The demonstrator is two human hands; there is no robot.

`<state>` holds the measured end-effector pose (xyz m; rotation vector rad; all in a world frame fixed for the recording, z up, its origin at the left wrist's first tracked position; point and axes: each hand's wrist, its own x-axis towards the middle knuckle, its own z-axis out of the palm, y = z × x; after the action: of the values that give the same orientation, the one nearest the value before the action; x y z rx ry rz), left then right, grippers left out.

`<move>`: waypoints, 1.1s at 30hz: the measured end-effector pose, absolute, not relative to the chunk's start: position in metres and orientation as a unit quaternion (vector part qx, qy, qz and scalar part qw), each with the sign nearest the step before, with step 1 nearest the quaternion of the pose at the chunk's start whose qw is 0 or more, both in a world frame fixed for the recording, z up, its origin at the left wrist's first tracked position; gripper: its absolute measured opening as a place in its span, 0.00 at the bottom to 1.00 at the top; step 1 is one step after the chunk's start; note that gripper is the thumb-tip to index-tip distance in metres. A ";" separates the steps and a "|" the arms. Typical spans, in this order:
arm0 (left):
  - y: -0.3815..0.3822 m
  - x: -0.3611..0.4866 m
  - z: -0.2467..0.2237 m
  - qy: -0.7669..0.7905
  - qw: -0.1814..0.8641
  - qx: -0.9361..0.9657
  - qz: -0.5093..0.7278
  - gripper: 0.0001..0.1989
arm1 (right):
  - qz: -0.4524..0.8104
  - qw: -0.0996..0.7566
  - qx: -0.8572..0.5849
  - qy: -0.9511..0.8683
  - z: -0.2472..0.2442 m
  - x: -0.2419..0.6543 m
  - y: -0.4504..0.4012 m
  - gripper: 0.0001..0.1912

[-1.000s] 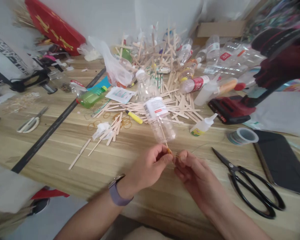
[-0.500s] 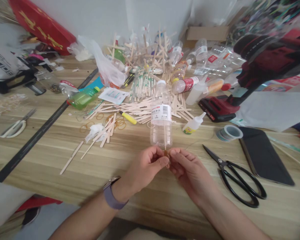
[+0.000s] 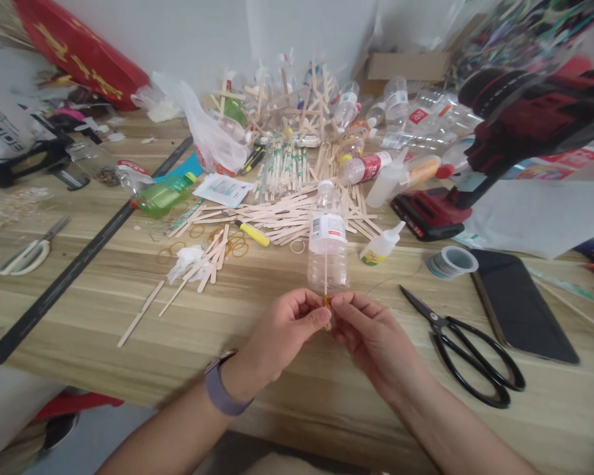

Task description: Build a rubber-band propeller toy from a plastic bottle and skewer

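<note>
My left hand (image 3: pixel 292 323) is closed in a pinch, thumb against fingers, on the lower end of a thin wooden stick (image 3: pixel 326 274). Fingertips of my right hand (image 3: pixel 363 323) close on the same end from the other side. An orange-brown rubber band (image 3: pixel 325 301) shows around the stick between the fingertips. Just beyond the hands is a clear plastic bottle (image 3: pixel 328 257) with a white label and white cap; the stick runs up in front of it. Whether the stick is joined to the bottle, I cannot tell.
Black-handled scissors (image 3: pixel 468 349) and a phone (image 3: pixel 525 307) lie at right, near a spool (image 3: pixel 452 262) and a glue bottle (image 3: pixel 382 244). A red power tool (image 3: pixel 495 145) stands behind. Wooden sticks (image 3: pixel 277 221) and a yellow cutter (image 3: pixel 254 233) lie beyond; white-handled scissors (image 3: pixel 32 247) are far left.
The clear bottle has shifted slightly right and down and turned, so its label's barcode now shows on the left. Both hands stay pinched at nearly the same place on the stick.
</note>
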<state>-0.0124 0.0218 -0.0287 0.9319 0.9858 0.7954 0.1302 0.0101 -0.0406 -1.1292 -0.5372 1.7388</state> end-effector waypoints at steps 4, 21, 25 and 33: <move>0.022 -0.013 -0.031 0.455 0.706 0.416 0.347 0.14 | 0.684 0.478 -0.486 -0.260 -0.041 0.129 0.009 0.21; 0.023 -0.016 -0.038 0.417 0.776 0.326 0.344 0.20 | 0.352 0.438 -0.567 -0.601 -0.037 0.146 0.012 0.11; 0.022 -0.016 -0.036 0.425 0.771 0.332 0.339 0.20 | 0.356 0.400 -0.541 -0.649 -0.037 0.148 0.014 0.08; 0.020 -0.012 -0.041 0.404 0.787 0.335 0.323 0.21 | 0.187 0.417 -0.499 -0.736 -0.036 0.143 0.011 0.06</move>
<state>-0.0117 0.0205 -0.0411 0.7226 0.8702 0.6964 0.1434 0.0108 -0.0362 -1.2528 -1.8467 0.4695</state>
